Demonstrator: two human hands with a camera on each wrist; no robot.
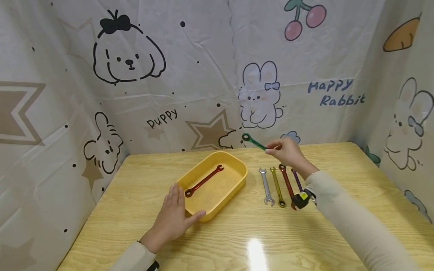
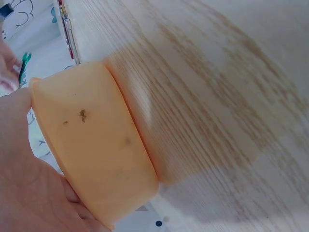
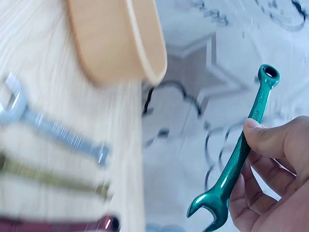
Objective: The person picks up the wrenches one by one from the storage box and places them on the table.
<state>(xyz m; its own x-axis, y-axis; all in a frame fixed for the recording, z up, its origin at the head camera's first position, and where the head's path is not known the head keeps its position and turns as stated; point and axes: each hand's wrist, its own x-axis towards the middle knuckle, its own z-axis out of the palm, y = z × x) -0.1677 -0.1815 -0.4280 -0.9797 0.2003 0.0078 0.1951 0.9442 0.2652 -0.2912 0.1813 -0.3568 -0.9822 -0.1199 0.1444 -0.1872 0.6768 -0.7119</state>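
My right hand pinches a green combination wrench, holding it in the air above the table's back edge. In the right wrist view, the thumb and fingers grip the middle of the green wrench, with its ring end up and its open jaw down. With fingers fairly straight and thumb spread, my left hand rests against the rim at the near left corner of a yellow plastic bin. A red combination wrench lies diagonally inside that bin.
Right of the bin, a silver wrench, a yellow-green wrench, a dark red wrench and a purple wrench lie side by side. They are on a wooden table, with a printed cloth hanging behind it.
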